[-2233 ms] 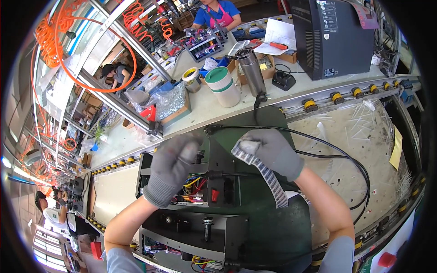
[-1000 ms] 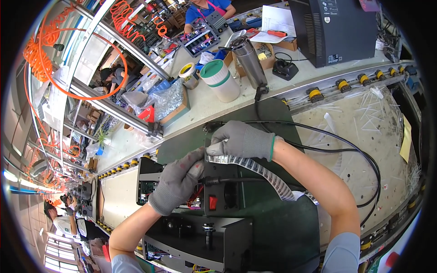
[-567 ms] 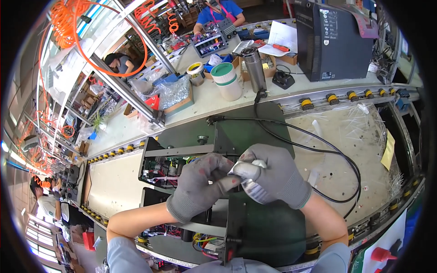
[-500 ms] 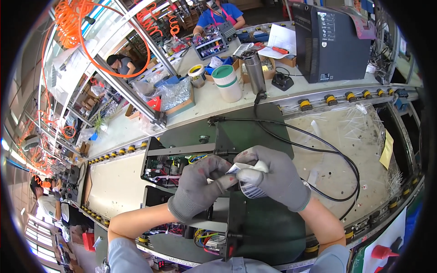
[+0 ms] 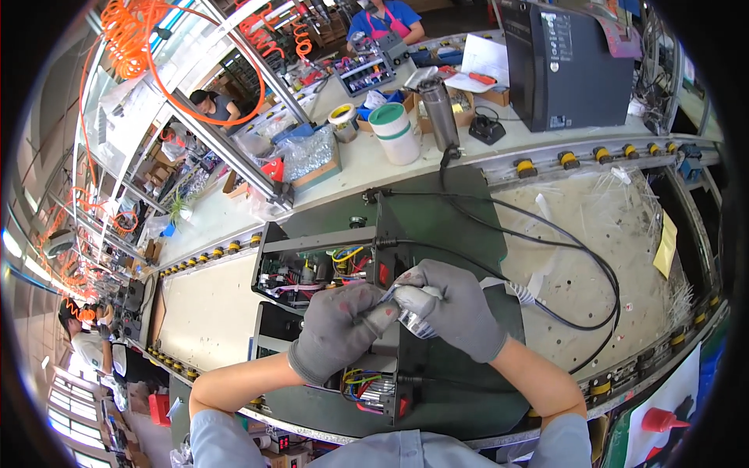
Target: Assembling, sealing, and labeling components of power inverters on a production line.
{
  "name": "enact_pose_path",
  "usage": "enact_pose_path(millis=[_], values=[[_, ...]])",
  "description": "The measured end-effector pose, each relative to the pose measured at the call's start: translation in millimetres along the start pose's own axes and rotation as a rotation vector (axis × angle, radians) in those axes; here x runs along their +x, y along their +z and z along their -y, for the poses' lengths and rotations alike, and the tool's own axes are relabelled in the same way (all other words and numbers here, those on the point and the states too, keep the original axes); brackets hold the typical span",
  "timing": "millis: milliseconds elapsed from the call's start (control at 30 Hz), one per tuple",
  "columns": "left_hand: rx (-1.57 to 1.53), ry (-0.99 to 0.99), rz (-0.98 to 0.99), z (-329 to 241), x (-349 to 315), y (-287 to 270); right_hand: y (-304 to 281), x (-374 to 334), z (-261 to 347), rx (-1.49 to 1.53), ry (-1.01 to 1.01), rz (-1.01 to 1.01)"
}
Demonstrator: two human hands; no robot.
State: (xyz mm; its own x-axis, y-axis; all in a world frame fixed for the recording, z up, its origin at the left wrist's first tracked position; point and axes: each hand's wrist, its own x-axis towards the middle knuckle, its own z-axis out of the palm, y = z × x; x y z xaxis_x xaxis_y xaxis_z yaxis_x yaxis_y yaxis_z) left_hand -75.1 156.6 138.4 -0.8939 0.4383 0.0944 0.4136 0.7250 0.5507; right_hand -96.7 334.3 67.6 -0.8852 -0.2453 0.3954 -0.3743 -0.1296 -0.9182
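Note:
Both my hands wear grey gloves and meet over an open black metal chassis [image 5: 328,234] with coloured wiring inside. My left hand [image 5: 339,327] pinches one end of a silvery ribbed strip [image 5: 412,321]. My right hand [image 5: 460,308] grips the same strip, whose tail [image 5: 521,292] sticks out to the right past my fingers. A second black unit [image 5: 374,390] with red and yellow wires lies just under my hands. Black cables [image 5: 577,265] loop across the green mat to the right.
A large black box [image 5: 569,62] stands at the back right. White tape rolls [image 5: 396,131], a metal flask [image 5: 438,109] and a small charger sit on the far bench. Yellow rollers [image 5: 562,160] line the conveyor rail. Other people work at the back and far left.
My hands dropped from the far edge of the chassis toward me and closed together. The long strip that hung from my right hand is now bunched between both hands.

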Motion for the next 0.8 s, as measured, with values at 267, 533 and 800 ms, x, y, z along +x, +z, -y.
enact_pose_path(millis=[267,533,800], values=[[-0.048,0.098,0.243,16,-8,-6,-40,-6,-16,0.134,0.435,0.452],[-0.145,-0.025,0.368,16,-17,4,-26,-4,-47,0.18,0.253,0.543],[-0.152,0.02,0.352,16,-17,4,-21,-2,-47,0.165,0.292,0.544]])
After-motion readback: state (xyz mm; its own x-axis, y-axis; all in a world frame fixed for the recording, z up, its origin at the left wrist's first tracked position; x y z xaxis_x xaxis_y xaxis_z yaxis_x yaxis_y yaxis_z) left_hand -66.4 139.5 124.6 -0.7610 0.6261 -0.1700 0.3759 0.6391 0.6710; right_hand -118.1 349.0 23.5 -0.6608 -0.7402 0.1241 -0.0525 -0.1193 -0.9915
